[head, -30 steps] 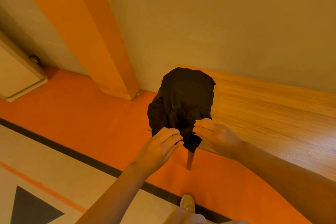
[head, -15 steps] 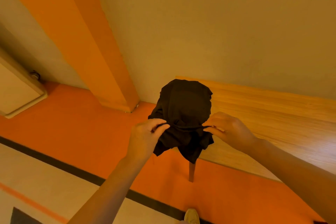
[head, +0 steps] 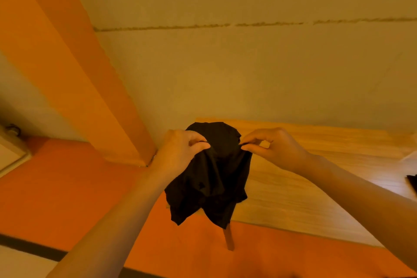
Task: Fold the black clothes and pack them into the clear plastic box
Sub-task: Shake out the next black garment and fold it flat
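Orange floor [head: 67, 187] and an orange post [head: 74, 58] are on the left. My left hand [head: 178, 153] pinches the top edge of the black cloth [head: 209, 183] with its fingers [head: 200, 144]. That cloth hangs in the air between my 2 hands, over the near left corner of the wooden bench [head: 316, 165]. My right hand [head: 277, 149] pinches the other side of the same top edge. At the far right edge, another bit of black cloth [head: 413, 181] lies on the bench. A pale wall [head: 248, 74] is behind.
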A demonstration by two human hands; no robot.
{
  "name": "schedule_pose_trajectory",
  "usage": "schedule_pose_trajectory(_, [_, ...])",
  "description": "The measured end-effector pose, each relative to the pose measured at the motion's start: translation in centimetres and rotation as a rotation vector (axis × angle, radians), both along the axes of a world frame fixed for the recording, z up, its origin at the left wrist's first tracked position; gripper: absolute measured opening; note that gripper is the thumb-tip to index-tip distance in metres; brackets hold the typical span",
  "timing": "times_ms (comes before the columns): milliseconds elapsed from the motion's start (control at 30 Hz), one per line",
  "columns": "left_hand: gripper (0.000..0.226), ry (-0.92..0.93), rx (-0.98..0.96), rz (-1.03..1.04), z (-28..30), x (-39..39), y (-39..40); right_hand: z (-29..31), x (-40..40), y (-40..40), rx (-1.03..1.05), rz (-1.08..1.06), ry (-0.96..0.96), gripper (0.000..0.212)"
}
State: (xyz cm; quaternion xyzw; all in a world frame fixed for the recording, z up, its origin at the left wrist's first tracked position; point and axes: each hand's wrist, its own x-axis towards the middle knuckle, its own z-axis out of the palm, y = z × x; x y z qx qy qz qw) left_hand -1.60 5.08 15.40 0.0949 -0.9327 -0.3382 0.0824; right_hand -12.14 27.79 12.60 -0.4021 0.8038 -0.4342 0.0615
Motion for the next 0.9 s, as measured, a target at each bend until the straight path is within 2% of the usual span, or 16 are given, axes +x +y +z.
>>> schedule_pose_trajectory(133, [0.008, 0.013, 0.01, -0.014, 2.4, -3.6, 1.5, 2.4, -2.8, 1.2, -0.02, -0.016, -0.035, 0.011])
schedule_pose_trajectory(300, [0.009, 0.072, -0.043, -0.018, 6.7, -9.9, 3.8, 6.5, -8.6, 3.2, -0.001, -0.035, 0.013, 0.01])
schedule_pose_trajectory(667, [0.023, 0.31, -0.479, 0.007, 20.5, -26.0, 10.4, 20.8, -24.4, 9.5, 0.014, -0.137, 0.283, 0.009])
schedule_pose_trajectory(900, [0.017, 0.424, -0.287, 0.039, 26.7, -34.1, 14.6, 27.7, -31.7, 14.7, -0.02, -0.258, 0.36, 0.013])
